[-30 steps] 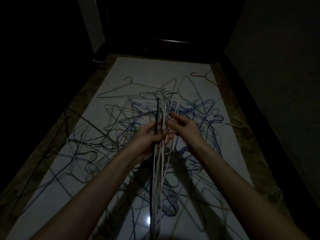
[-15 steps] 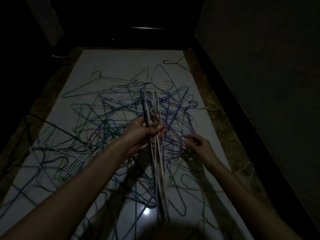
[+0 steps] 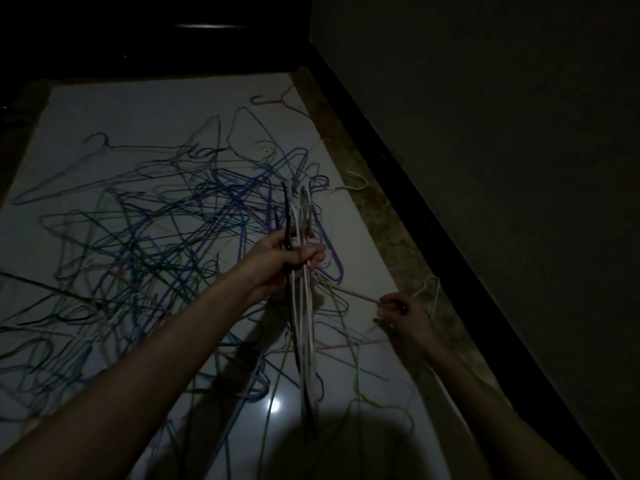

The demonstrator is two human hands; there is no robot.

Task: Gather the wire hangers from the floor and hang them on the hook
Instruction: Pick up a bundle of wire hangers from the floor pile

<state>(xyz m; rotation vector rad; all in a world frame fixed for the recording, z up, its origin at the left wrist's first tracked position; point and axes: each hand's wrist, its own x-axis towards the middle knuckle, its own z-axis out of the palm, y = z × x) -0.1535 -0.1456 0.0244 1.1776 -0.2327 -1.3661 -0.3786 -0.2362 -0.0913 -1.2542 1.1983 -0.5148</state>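
Observation:
My left hand (image 3: 282, 259) grips a bundle of several white and dark wire hangers (image 3: 303, 334) by their necks, hooks up, bodies hanging down. My right hand (image 3: 403, 315) is low at the right, fingers curled around a white wire hanger (image 3: 431, 289) lying at the floor's edge. A tangled pile of blue, green and grey wire hangers (image 3: 166, 230) covers the pale floor (image 3: 145, 109). No hook for hanging is in view.
A pink hanger (image 3: 277, 100) and a white hanger (image 3: 356, 183) lie apart near the brown floor border (image 3: 391, 244). A dark baseboard and wall (image 3: 485, 168) run along the right. A dark doorway closes the far end. The scene is dim.
My right hand left the bundle and dropped down to the right, reaching the white hanger by the border. The view swung right. My left hand keeps holding the bundle.

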